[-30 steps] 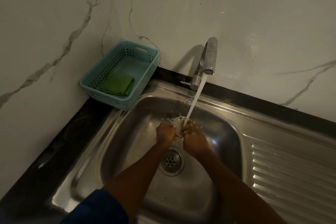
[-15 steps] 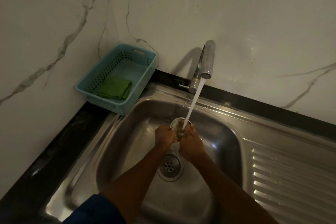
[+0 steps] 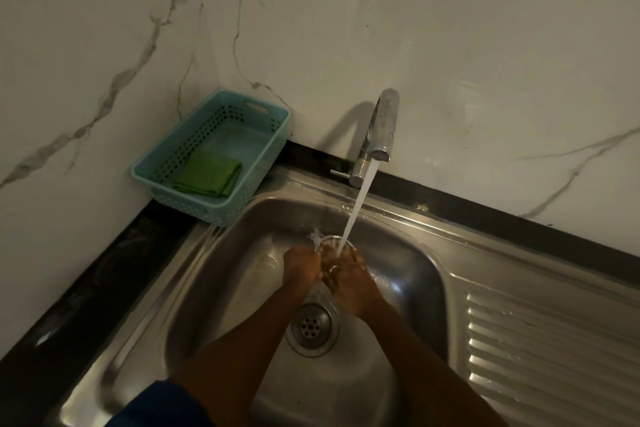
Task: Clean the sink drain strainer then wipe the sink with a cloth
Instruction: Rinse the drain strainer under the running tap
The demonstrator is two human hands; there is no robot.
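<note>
The round metal drain strainer [image 3: 333,242] is held over the steel sink [image 3: 242,274] under the running water. My left hand [image 3: 302,269] grips its left edge and my right hand [image 3: 349,282] grips its right side, fingers over it. Water from the tap [image 3: 381,130] lands on the strainer and my right fingers. Below my hands sits the open drain [image 3: 312,326] in the basin floor. A folded green cloth [image 3: 209,174] lies in the teal basket [image 3: 166,163] at the back left corner.
The ribbed steel draining board [image 3: 550,350] stretches to the right of the basin. A black counter strip [image 3: 104,274] runs along the left and back. Marble-patterned walls [image 3: 485,45] close in behind and to the left. A blue sleeve [image 3: 156,406] shows at the bottom.
Both hands keep rubbing the strainer under the stream, staying in nearly the same spot above the drain. The water keeps running.
</note>
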